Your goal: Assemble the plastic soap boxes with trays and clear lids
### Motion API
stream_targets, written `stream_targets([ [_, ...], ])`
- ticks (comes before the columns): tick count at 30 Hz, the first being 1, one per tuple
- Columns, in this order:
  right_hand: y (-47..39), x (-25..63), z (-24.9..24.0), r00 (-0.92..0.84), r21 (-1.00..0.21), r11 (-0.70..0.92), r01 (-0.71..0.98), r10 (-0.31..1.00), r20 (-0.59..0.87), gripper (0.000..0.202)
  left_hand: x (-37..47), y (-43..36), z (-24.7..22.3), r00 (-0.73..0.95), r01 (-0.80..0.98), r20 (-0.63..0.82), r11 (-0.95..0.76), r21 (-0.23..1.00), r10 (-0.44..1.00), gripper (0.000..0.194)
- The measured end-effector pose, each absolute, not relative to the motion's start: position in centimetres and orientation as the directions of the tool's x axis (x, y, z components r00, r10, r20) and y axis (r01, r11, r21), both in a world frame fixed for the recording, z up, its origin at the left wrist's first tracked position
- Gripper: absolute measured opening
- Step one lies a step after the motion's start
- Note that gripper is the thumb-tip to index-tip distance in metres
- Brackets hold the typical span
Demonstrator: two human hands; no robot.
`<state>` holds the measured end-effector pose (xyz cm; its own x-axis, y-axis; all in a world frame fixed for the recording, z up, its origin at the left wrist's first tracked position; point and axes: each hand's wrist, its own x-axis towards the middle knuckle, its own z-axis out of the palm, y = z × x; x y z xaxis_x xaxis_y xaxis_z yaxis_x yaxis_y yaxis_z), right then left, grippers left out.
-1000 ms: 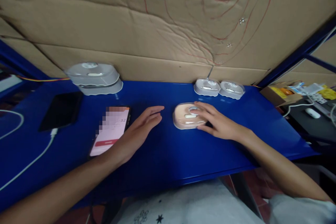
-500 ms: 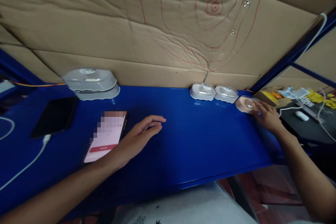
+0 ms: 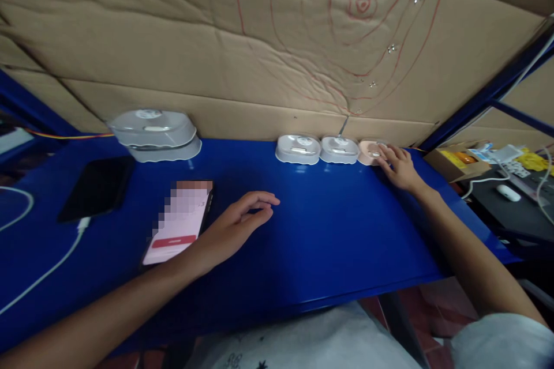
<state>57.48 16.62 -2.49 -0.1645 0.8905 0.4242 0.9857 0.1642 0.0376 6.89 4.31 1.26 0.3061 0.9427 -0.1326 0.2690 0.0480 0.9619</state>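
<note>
My right hand [image 3: 399, 167] rests its fingers on the right end of a small pinkish lidded box [image 3: 367, 151], with the fingers spread. Two grey boxes with clear lids, one [image 3: 339, 150] beside the pink box and another [image 3: 298, 149] further left, stand in a row with it against the cardboard. My left hand [image 3: 244, 219] hovers or rests over the blue table, fingers loosely extended and holding nothing. Its forearm crosses the lower corner of a lit phone [image 3: 179, 222].
Two larger grey boxes [image 3: 156, 132] are stacked at the back left. A dark phone [image 3: 97, 189] with a white cable [image 3: 60, 262] lies on the left. Cardboard [image 3: 259, 40] walls the back. A mouse [image 3: 508, 193] and an open carton [image 3: 459, 166] are at the right.
My right hand has moved left with the pink box. The two small grey boxes have shifted left along the cardboard. My left hand has hardly moved.
</note>
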Motion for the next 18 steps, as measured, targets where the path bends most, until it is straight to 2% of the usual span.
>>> stream_targets([
  [4, 16.4, 50.5, -1.5, -0.197, 0.008, 0.222, 0.975, 0.847, 0.493, 0.062, 6.7, 4.3, 1.0, 0.31, 0.282, -0.098, 0.006, 0.959, 0.946, 0.034],
  [6, 16.4, 45.8, -0.9, -0.312, -0.024, 0.38, 0.925, 0.791, 0.526, 0.061, 6.7, 4.3, 0.8, 0.302, 0.303, -0.06, -0.036, 0.952, 0.951, 0.033],
  [9, 17.1, 38.4, -0.7, -0.588, 0.011, 0.641, 0.767, 0.697, 0.41, 0.065, 6.7, 4.3, 0.8, 0.274, 0.348, 0.015, -0.114, 0.93, 0.962, 0.034],
  [12, 17.9, 32.5, -1.1, -0.683, -0.01, 0.736, 0.676, 0.632, 0.365, 0.065, 6.6, 4.3, 0.9, 0.232, 0.389, 0.114, -0.2, 0.899, 0.966, 0.034],
  [15, 16.8, 30.1, -1.3, -0.697, -0.093, 0.781, 0.617, 0.597, 0.397, 0.053, 6.4, 4.3, 0.7, 0.224, 0.446, 0.251, -0.328, 0.833, 0.942, 0.038],
  [18, 13.1, 30.7, -1.0, -0.739, -0.159, 0.852, 0.499, 0.514, 0.436, 0.04, 6.3, 4.1, 0.4, 0.248, 0.526, 0.357, -0.435, 0.731, 0.9, 0.051],
])
